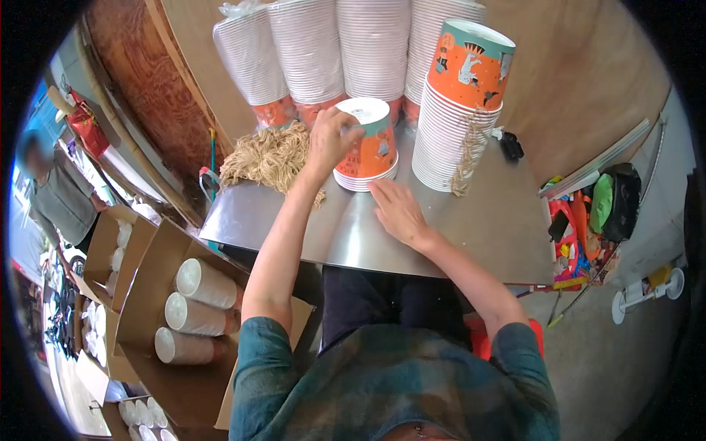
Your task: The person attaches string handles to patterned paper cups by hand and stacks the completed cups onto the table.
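Observation:
In the head view, a short stack of orange and green paper buckets stands upside down on the metal table, white rims at the bottom. My left hand is at its upper left, curled fingers near the top edge and thumb across the front. Any small thing in those fingers is hidden. My right hand reaches to the lower rims with fingers stretched out, touching or very near them. Left of the stack lies a heap of tan twine. A tall bucket stack stands to the right, twine pieces hanging down its side.
Plastic-wrapped bucket stacks line the back of the table. A black object lies at the right. An open carton with wrapped stacks is at lower left. Another person stands far left. Coloured bags lie right of the table.

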### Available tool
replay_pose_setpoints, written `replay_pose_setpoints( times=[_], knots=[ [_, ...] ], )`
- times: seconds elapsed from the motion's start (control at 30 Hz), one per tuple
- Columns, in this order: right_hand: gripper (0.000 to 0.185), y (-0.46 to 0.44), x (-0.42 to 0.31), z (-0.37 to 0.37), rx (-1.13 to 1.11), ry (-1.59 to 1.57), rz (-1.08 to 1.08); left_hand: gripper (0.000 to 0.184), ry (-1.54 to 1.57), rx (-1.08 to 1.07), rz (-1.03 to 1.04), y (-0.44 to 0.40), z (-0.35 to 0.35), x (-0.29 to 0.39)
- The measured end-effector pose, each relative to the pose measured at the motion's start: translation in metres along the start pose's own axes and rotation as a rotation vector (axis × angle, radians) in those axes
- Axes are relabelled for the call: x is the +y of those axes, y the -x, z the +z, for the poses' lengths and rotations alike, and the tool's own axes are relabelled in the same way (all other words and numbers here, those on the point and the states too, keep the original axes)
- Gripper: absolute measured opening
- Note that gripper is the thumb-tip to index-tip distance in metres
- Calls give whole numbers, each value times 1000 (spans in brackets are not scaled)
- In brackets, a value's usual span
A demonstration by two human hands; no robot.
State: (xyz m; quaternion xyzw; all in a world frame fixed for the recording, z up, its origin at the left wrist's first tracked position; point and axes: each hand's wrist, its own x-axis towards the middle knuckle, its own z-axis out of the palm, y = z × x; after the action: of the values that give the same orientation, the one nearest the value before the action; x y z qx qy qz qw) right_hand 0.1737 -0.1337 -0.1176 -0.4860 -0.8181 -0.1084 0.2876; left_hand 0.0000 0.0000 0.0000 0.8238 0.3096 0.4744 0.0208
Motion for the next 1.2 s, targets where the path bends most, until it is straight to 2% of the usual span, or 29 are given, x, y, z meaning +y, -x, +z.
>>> replay_pose_setpoints(
  times=[0.07, 0.27, 0.37, 0.47, 0.63, 0.67, 0.9, 1.0, 1.1, 1.17, 1.2],
  knots=[
    [60, -5, -4, -3, 101, -3, -35, 23, 32, 7, -27, -3, -5, 9],
    [54, -8, -11, 2, 148, 39, 8, 18, 117, 2, -66, -4, 2, 13],
    [63, -6, -5, 13, 57, 109, 73, 17, 125, -14, -55, -2, 6, 15],
    [62, -6, 1, 18, 13, 137, 95, 17, 122, -9, -31, -1, 12, 17],
    [61, -10, -1, 23, 72, 214, 104, 15, 85, 25, 13, -6, 10, 22],
    [60, -10, 0, 24, 127, 235, 87, 15, 83, 39, 24, -9, 8, 22],
    [57, -13, 7, 33, 86, 151, 144, 16, 150, 216, 85, -50, -44, 41],
    [51, -8, 10, 35, 55, 118, 158, 13, 426, 354, -45, -45, -77, 46],
    [52, -3, 11, 24, 90, -11, 203, 13, 749, 433, -278, -6, -117, 68],
    [53, -3, 2, -2, 154, -206, 315, 14, 962, 477, -304, 34, -113, 49],
    [56, 1, 0, -13, 317, -222, 231, 12, 1111, 469, -406, 58, -111, 50]
  ],
)
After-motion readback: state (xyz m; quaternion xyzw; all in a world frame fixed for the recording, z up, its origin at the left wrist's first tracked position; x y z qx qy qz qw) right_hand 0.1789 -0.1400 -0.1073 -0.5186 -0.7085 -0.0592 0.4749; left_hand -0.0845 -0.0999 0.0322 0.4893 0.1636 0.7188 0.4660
